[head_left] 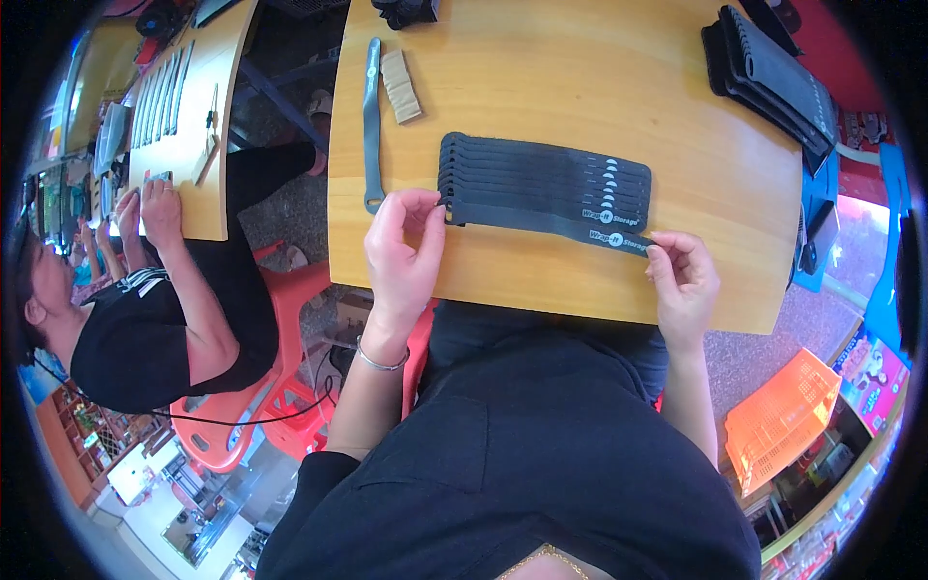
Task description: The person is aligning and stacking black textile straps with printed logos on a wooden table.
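Stretched between my two hands is a dark grey storage strap (541, 225) with pale lettering. My left hand (403, 248) pinches its looped left end, and the fingertips of my right hand (683, 280) pinch its right end. Right behind it, on the wooden table (561, 77), lies an overlapping row of several matching straps (541, 179), their looped ends lined up at the left. One more strap (372, 126) lies lengthwise beyond my left hand. Beside that strap is a small tan folded piece (401, 85), perhaps cardboard.
A stack of dark straps (773, 82) sits at the table's far right corner. Something black (404, 12) lies at the far edge. At left, a person in black (155, 309) works at another table (193, 116) with strips on it. An orange basket (783, 420) stands low at right.
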Demonstrator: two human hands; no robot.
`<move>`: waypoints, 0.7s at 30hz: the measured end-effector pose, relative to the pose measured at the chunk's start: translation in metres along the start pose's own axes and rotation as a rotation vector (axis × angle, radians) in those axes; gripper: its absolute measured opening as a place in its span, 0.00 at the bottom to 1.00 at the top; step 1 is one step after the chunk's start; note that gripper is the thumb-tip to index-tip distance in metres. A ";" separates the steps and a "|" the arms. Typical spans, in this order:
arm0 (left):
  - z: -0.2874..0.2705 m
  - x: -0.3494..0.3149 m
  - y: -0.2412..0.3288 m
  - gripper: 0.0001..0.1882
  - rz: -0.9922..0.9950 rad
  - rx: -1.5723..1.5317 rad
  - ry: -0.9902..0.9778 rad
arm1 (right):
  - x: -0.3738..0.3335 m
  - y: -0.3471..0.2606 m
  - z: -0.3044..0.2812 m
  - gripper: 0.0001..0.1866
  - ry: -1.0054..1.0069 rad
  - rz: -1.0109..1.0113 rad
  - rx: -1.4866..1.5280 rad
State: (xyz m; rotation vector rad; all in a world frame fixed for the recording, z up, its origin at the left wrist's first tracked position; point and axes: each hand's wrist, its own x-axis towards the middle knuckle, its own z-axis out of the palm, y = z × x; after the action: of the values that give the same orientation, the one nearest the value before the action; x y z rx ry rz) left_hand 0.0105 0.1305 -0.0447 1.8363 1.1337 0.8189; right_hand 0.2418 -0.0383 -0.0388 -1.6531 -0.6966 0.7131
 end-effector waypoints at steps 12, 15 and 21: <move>0.010 0.001 -0.012 0.08 0.161 0.189 0.012 | 0.004 0.005 0.003 0.06 0.009 -0.055 -0.062; 0.011 0.001 -0.012 0.08 0.199 0.223 0.031 | 0.004 0.008 0.004 0.06 0.004 -0.065 -0.082; 0.013 0.002 -0.012 0.09 0.192 0.218 0.042 | 0.005 0.008 0.005 0.07 0.015 -0.054 -0.097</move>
State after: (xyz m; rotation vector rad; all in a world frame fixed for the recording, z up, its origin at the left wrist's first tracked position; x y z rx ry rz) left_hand 0.0177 0.1316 -0.0613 2.1432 1.1213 0.8735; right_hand 0.2419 -0.0330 -0.0483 -1.7194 -0.7725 0.6371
